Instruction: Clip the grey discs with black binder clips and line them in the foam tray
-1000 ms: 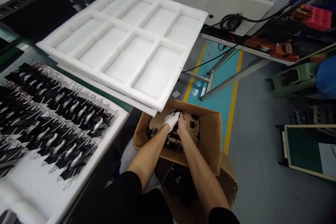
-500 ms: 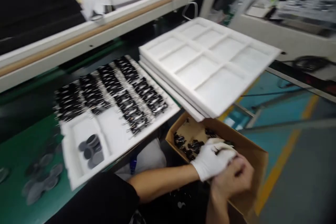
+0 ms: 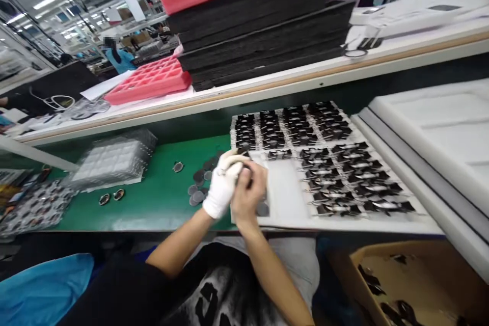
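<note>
Gloved left hand (image 3: 221,191) and bare right hand (image 3: 248,191) meet near the bench's (image 3: 156,209) front edge, fingers curled, contents unclear — a low sweep could scatter the grey discs (image 3: 197,196).

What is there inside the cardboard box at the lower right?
The cardboard box holds what look like black clips, spread loosely. The white foam tray covers its far right corner, and the picture edge cuts off the near part, so I cannot see there.

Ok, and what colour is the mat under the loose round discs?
Green, clearest in the head view.
</note>
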### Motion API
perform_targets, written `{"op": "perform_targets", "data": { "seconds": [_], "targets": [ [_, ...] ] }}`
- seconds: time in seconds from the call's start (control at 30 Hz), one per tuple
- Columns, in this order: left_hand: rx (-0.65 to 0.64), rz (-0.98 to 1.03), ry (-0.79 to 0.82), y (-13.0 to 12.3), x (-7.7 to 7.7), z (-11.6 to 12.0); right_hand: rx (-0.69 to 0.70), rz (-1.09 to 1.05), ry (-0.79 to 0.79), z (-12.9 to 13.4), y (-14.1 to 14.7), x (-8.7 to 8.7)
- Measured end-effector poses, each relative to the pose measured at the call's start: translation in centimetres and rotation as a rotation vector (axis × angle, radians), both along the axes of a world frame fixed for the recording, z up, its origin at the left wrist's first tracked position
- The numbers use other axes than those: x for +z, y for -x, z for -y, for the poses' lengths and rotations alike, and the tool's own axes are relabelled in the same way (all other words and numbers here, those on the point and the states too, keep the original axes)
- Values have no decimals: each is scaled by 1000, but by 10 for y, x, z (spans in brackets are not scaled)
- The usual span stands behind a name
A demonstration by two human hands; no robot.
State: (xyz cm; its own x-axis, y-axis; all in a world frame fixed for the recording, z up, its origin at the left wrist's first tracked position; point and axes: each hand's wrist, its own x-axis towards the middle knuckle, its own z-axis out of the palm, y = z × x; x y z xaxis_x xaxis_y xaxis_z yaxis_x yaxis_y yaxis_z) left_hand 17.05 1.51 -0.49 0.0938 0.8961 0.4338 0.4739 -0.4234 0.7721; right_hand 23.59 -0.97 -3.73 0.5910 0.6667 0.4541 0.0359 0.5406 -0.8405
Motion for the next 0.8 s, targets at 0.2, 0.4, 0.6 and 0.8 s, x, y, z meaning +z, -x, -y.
{"op": "perform_targets", "data": {
  "seconds": [0.2, 0.4, 0.6, 0.8],
  "targets": [
    [37, -200, 84, 109, -21, -52, 322, -69, 286, -43, 85, -19],
    [-187, -509, -16, 142, -18, -66, 379, -381, 204, -30, 57, -21],
    [-308, -682, -87, 160, -12, -80, 755, -1285, 264, -36, 9, 11],
    [-256, -585, -78, 171, -19, -87, 841, -1482, 114, -22, -5, 19]
  ]
}}
